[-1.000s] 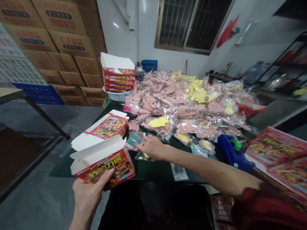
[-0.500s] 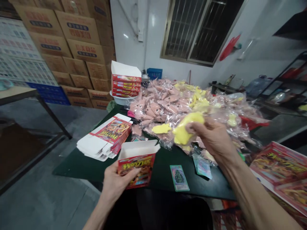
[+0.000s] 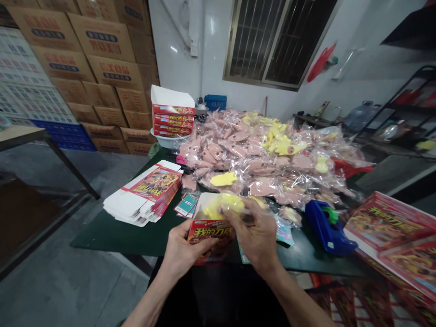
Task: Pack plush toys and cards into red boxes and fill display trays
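My left hand [image 3: 185,247] is closed around a small red printed cardboard box [image 3: 209,234], its thumb across the front and its top flap up. At the box's mouth, my right hand [image 3: 255,231] grips a yellow figure in a clear plastic bag [image 3: 221,205]; part of the figure is at or inside the opening. Cards with green-blue faces [image 3: 284,230] lie on the dark green table [image 3: 160,243] beyond my right hand, and others [image 3: 187,205] lie behind the box. One more card is mostly hidden under my right hand.
Flat printed box blanks [image 3: 146,193] are stacked at left. Bagged pink and yellow figures [image 3: 252,150] heap across the back. A blue tape dispenser [image 3: 329,227] stands at right beside large red boxes [image 3: 395,222]. Finished-looking red boxes [image 3: 173,121] sit stacked in a white basin.
My right hand has carried the bagged yellow figure left and down from near the heap to the box's opening. My left hand and the box have shifted slightly right.
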Available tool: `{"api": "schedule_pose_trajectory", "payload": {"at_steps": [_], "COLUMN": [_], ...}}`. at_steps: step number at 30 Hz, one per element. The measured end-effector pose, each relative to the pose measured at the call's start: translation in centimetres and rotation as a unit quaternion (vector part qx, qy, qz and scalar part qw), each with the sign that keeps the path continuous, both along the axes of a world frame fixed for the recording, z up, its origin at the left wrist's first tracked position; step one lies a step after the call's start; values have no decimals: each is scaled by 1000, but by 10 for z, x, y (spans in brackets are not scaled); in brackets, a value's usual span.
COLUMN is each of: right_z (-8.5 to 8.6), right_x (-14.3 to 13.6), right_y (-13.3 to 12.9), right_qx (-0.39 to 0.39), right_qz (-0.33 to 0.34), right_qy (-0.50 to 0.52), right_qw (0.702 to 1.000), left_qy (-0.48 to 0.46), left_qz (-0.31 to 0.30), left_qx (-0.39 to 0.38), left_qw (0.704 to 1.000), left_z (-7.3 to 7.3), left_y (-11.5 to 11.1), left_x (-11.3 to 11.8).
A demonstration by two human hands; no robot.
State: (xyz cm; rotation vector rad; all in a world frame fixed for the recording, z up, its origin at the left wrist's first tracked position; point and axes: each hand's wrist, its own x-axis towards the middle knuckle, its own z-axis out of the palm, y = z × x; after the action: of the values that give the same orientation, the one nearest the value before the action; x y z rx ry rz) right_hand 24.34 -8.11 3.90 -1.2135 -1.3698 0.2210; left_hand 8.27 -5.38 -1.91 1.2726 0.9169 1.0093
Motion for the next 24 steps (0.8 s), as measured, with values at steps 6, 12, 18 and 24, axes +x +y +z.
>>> {"api": "schedule_pose_trajectory", "payload": {"at_steps": [6, 12, 18, 24], "right_z": [30, 24, 30, 16], "right_x": [24, 20, 26, 29], "right_y": [-11, -3, -2, 0], "right_qx": [-88, -148, -182, -7], "right_qz": [110, 48, 30, -82], "right_qy": [-152, -152, -189, -280], "right_qw": [978, 976, 965, 956], "left_qy": [55, 62, 106, 75], "left_qz": [-9, 23, 36, 2], "left_qx": [105, 177, 218, 220], "left_qw": [993, 982, 969, 973], "left_z": [4, -20, -24, -19], "left_y": [8, 11, 11, 10], "left_x": [2, 13, 11, 13]}}
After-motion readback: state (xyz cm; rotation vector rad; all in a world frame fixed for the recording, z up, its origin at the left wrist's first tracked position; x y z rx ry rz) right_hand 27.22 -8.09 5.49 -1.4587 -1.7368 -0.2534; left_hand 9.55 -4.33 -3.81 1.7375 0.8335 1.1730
